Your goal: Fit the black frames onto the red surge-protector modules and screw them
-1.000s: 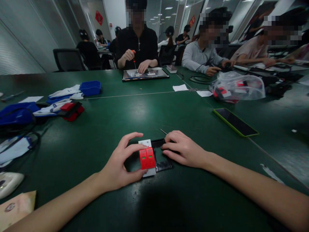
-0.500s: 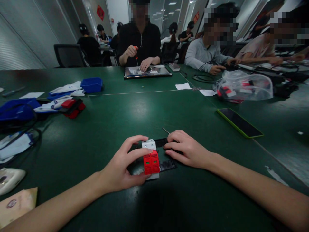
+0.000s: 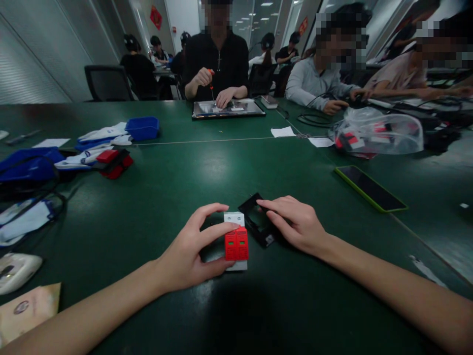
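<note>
Between the thumb and fingers of my left hand point(image 3: 188, 249) is a red and white two-module surge protector point(image 3: 237, 244). It sits low over the table, its red face with two small green windows turned up. My right hand point(image 3: 301, 222) has its fingers on a black plastic frame point(image 3: 267, 239) with an opening in the middle. The frame lies slantwise just right of the surge protector. My right thumb is hidden behind the hand.
A green-edged phone point(image 3: 370, 189) lies to the right, beyond it a clear plastic bag point(image 3: 397, 132) with red items. At left are gloves point(image 3: 84, 159), blue trays point(image 3: 142, 128) and a red-black block point(image 3: 114, 162). Across the table, a person point(image 3: 218, 64) holds an orange-handled screwdriver point(image 3: 212, 85).
The black frame has turned to a slant and separated from the surge protector, which my left hand tilted and levelled again. A thin metal rod beside my right hand no longer shows.
</note>
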Motion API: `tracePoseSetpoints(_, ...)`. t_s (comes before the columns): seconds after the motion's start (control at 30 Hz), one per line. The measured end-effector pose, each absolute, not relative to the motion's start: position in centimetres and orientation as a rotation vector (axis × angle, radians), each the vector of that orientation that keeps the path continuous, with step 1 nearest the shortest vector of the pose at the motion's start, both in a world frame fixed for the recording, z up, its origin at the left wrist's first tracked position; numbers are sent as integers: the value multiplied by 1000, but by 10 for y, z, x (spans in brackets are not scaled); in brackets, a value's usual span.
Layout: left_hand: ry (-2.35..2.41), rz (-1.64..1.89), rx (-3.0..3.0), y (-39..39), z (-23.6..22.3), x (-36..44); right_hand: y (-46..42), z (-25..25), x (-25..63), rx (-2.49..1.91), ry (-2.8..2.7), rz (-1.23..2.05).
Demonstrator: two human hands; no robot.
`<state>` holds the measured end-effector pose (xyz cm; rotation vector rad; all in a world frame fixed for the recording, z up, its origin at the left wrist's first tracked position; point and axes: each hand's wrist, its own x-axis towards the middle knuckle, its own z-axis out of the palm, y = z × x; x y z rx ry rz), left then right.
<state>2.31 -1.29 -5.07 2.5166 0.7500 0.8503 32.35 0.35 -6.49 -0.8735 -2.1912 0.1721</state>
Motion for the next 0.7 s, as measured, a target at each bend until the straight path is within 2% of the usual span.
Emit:
tracePoseSetpoints(0.3, 870, 760, 2369, -11, -46, 26, -1, -69, 323, -1001, -1972, 248)
tracePoseSetpoints(0.47, 947, 697, 2222, -6, -44, 28, 3, -68, 320, -1215, -1651, 634)
tracePoseSetpoints(0.7, 963, 698, 2195, -3, -45, 28, 10, -63, 317, -1148, -1259, 1122)
